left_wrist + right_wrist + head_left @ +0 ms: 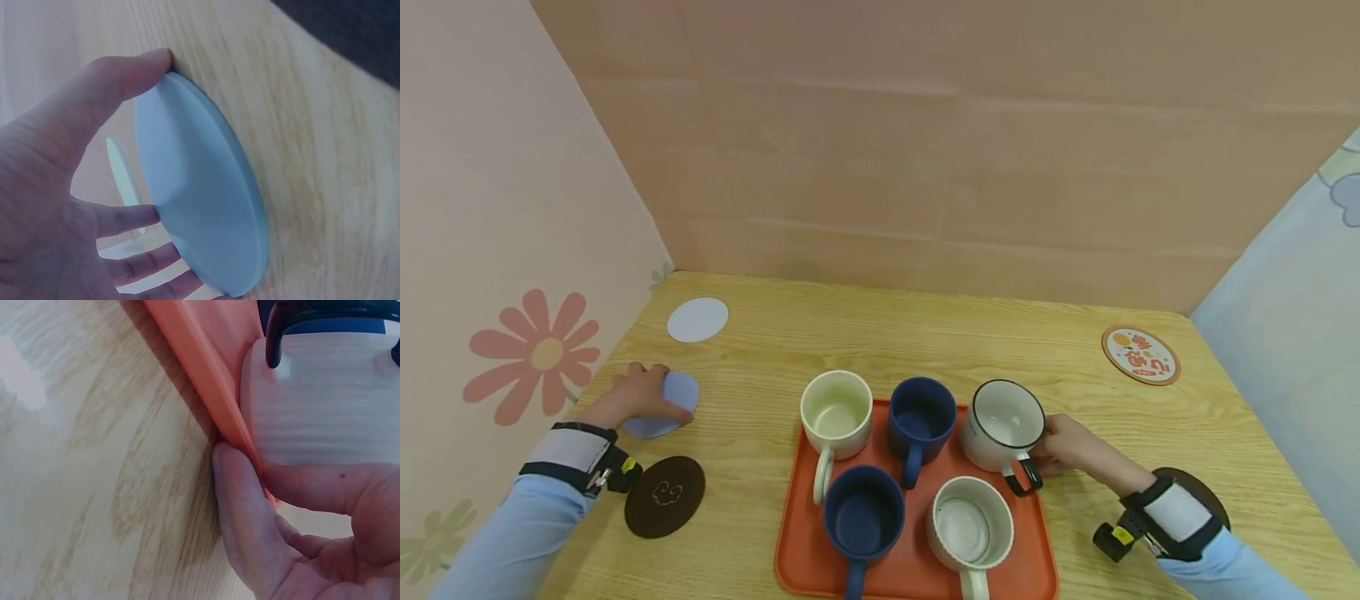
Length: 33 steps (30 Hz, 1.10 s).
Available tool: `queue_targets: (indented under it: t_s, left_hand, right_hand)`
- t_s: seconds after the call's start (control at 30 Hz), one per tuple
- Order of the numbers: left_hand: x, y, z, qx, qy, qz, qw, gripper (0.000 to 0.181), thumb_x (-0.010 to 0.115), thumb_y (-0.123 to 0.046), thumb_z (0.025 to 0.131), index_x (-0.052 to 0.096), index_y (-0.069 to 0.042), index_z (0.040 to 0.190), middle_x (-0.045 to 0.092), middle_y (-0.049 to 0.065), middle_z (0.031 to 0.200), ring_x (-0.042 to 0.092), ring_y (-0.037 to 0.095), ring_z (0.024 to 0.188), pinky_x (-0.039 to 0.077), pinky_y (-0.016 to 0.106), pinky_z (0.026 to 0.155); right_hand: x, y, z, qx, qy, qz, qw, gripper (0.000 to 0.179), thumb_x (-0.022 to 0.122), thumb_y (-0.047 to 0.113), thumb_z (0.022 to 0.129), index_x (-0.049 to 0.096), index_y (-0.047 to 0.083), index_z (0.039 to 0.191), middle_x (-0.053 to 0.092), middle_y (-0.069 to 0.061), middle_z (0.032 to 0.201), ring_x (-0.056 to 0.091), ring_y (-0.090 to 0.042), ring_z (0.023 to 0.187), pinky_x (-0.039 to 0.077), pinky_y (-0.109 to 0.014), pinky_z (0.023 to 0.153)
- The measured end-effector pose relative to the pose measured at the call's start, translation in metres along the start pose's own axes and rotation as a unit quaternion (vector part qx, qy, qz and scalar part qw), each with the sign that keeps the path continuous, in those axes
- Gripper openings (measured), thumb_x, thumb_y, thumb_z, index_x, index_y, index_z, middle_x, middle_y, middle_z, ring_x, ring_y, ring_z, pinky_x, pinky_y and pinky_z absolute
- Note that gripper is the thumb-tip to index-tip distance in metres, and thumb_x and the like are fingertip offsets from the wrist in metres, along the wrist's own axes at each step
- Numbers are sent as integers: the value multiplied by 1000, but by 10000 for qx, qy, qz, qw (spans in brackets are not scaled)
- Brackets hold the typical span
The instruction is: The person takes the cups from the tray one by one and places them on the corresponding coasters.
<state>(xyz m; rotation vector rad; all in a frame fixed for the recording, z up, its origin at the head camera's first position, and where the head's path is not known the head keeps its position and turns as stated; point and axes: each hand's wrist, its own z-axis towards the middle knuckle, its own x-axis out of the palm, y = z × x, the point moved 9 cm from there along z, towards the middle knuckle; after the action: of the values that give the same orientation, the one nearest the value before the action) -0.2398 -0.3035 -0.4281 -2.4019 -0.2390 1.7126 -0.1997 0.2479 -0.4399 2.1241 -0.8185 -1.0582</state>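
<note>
At the left of the table, my left hand point(638, 393) spans a light blue round coaster point(200, 187), thumb on one edge and fingers along the opposite one. A dark brown coaster point(666, 497) with a cloud outline lies just nearer to me. My right hand point(1067, 446) pinches the rim of the orange tray point(203, 375) between thumb and fingers. Right beside that thumb stands a white mug point(325, 400) with a black rim and black handle. The tray also carries a cream mug point(835, 412), two dark blue mugs point(922, 421) and a white mug with a pale handle point(972, 525).
A white round coaster point(697, 320) lies at the back left. An orange-rimmed printed coaster point(1141, 355) is at the back right. Under my right wrist another dark coaster point(1213, 496) shows partly. Walls of brown paper point(955, 158) and patterned sheets enclose the table.
</note>
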Motion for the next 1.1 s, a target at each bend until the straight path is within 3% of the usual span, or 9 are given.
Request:
queue_targets:
  t_s: [0.27,1.1]
  left_hand:
    - [1,-5,2,54,-9,-53,10000,95,78,-42,65,34,23,119,35,46,104,37,60,93,42,65,74]
    - [-1,-45,16,218,124,-174,9995,95,78,-41,66,35,20,124,35,42,107,35,56,93,46,61,73]
  right_hand:
    - [0,-1,0,6,20,-64,10000,43,59,-4,80,44,-21,117,63,-28,99,65,-27,80,58,-41,67]
    - [-2,-4,2,122,-55,-79,9999,41,57,-4,82,44,-22,117,63,-29,100,65,-27,81,58,-41,67]
